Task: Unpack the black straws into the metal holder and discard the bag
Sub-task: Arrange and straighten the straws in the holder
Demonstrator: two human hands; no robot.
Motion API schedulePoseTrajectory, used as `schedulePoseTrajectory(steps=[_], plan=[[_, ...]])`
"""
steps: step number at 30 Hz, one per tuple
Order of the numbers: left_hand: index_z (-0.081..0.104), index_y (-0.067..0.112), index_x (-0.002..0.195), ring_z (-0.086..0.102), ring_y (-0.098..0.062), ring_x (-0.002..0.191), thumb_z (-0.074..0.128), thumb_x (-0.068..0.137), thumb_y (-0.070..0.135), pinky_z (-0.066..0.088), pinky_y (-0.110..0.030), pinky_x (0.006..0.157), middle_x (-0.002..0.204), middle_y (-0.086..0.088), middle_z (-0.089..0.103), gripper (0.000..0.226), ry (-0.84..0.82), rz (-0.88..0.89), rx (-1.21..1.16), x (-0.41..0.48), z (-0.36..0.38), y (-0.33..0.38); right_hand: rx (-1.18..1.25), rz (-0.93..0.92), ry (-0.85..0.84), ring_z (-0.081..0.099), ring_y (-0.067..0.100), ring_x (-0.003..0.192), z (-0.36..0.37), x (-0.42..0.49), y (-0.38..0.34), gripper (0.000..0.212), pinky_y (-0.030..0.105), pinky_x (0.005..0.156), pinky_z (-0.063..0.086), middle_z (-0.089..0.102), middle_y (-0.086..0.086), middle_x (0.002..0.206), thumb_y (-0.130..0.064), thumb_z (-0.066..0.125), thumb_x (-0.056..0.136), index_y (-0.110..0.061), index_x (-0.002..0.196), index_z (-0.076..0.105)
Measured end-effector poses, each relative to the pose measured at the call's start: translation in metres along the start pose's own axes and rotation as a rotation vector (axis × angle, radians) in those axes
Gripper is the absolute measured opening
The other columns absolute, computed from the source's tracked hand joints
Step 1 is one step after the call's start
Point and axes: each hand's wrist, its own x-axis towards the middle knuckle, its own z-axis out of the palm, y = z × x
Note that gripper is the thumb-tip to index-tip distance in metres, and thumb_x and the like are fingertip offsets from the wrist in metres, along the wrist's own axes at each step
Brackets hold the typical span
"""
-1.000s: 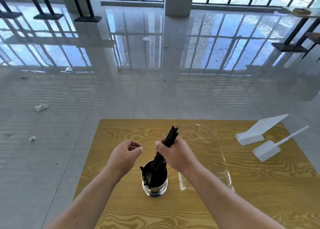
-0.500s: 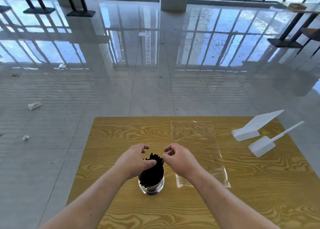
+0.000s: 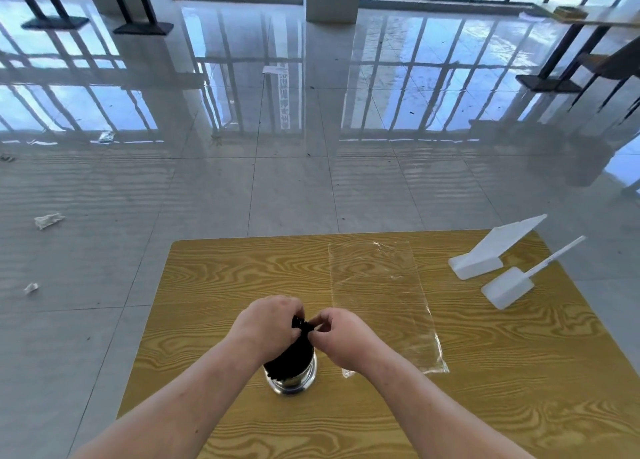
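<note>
A bundle of black straws [image 3: 294, 356] stands in the shiny metal holder [image 3: 292, 384] near the front of the wooden table [image 3: 214, 285]. My left hand [image 3: 268, 323] curls round the left side of the straw tops. From the right, my right hand [image 3: 341, 335] pinches the same tops with fingertips and thumb. Both hands hide most of the upper straws. The clear plastic bag [image 3: 381, 295] lies flat and empty on the table just right of the holder.
Two white plastic scoop-like pieces [image 3: 485, 254] [image 3: 509, 285] lie at the table's far right. Crumpled paper scraps [image 3: 48, 220] lie on the tiled floor to the left. Table bases and a chair stand far off by the windows.
The straws that my right hand held tilted above the holder have dropped into it. Both hands have closed in on the straw tops, and the view has tilted slightly down.
</note>
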Motion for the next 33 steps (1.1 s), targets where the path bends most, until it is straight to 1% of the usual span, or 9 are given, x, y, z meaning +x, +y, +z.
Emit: schedulePoseTrajectory(steps=[2,5,8,12,17,20,25,31,33], plan=[[0.066,0.037,0.102,0.061,-0.013,0.097,0.069,0.093,0.036,0.051,-0.030,0.080,0.105,0.015,0.067,0.010,0.001,0.011,-0.006,0.001,-0.001,0.001,-0.004,0.002,0.011,0.076,0.012,0.092,-0.002,-0.001,0.002,0.021,0.038,0.085,0.065,0.080,-0.008,0.099,-0.036,0.070,0.093,-0.029,0.112,0.075],[0.066,0.039,0.096,0.062,-0.011,0.095,0.070,0.091,0.037,0.052,-0.029,0.078,0.100,0.017,0.067,0.007,0.005,0.005,-0.017,0.001,-0.004,-0.001,-0.012,-0.009,0.018,0.075,0.011,0.093,-0.004,-0.002,0.002,0.023,0.036,0.084,0.064,0.079,-0.009,0.101,-0.039,0.070,0.094,-0.029,0.114,0.073],[0.067,0.039,0.094,0.064,-0.010,0.093,0.071,0.089,0.040,0.054,-0.029,0.079,0.099,0.017,0.069,0.007,0.007,-0.008,-0.018,0.001,-0.008,-0.004,0.001,-0.013,0.019,0.073,0.008,0.093,-0.004,-0.002,0.002,0.019,0.033,0.083,0.062,0.078,-0.010,0.101,-0.043,0.069,0.092,-0.034,0.109,0.071],[0.071,0.037,0.095,0.063,-0.007,0.090,0.073,0.087,0.041,0.048,-0.023,0.071,0.096,0.018,0.068,0.009,0.019,-0.010,-0.033,0.002,-0.019,-0.001,0.019,-0.016,0.040,0.072,0.003,0.088,-0.009,-0.006,0.002,0.016,0.024,0.070,0.054,0.077,-0.012,0.098,-0.052,0.067,0.088,-0.041,0.100,0.067],[0.072,0.036,0.091,0.062,-0.003,0.085,0.076,0.087,0.037,0.043,-0.020,0.063,0.090,0.019,0.065,0.006,0.017,-0.018,-0.048,0.000,-0.040,0.002,0.047,-0.054,0.119,0.065,0.002,0.067,-0.013,-0.009,0.000,0.007,0.018,0.057,0.049,0.075,-0.010,0.091,-0.040,0.063,0.092,-0.041,0.098,0.066],[0.071,0.035,0.084,0.062,0.000,0.082,0.078,0.084,0.036,0.045,-0.022,0.064,0.088,0.018,0.069,0.008,0.042,-0.031,-0.078,-0.005,-0.057,0.003,0.089,-0.086,0.148,0.062,0.000,0.063,-0.015,-0.011,-0.002,0.009,0.017,0.058,0.050,0.073,-0.009,0.087,-0.035,0.063,0.094,-0.035,0.100,0.069],[0.072,0.036,0.077,0.063,0.003,0.073,0.082,0.081,0.038,0.044,-0.022,0.059,0.079,0.018,0.071,0.011,0.122,-0.052,-0.112,-0.010,-0.092,0.002,0.147,-0.128,0.204,0.057,0.001,0.062,-0.021,-0.016,-0.009,0.010,0.018,0.057,0.051,0.071,-0.009,0.081,-0.028,0.062,0.097,-0.032,0.097,0.071],[0.075,0.036,0.074,0.069,-0.005,0.067,0.088,0.077,0.038,0.057,-0.032,0.066,0.070,0.017,0.073,0.013,0.203,-0.088,-0.219,-0.022,-0.138,-0.004,0.192,-0.175,0.218,0.052,0.000,0.054,-0.027,-0.022,-0.020,0.013,0.020,0.051,0.046,0.068,-0.009,0.074,-0.021,0.061,0.100,-0.028,0.097,0.072],[0.076,0.036,0.073,0.068,-0.004,0.061,0.089,0.076,0.036,0.057,-0.032,0.064,0.065,0.019,0.072,0.013,0.239,-0.084,-0.266,-0.028,-0.150,-0.007,0.189,-0.186,0.232,0.050,0.000,0.053,-0.027,-0.022,-0.023,0.014,0.021,0.050,0.044,0.065,-0.010,0.069,-0.020,0.061,0.100,-0.027,0.095,0.072]])
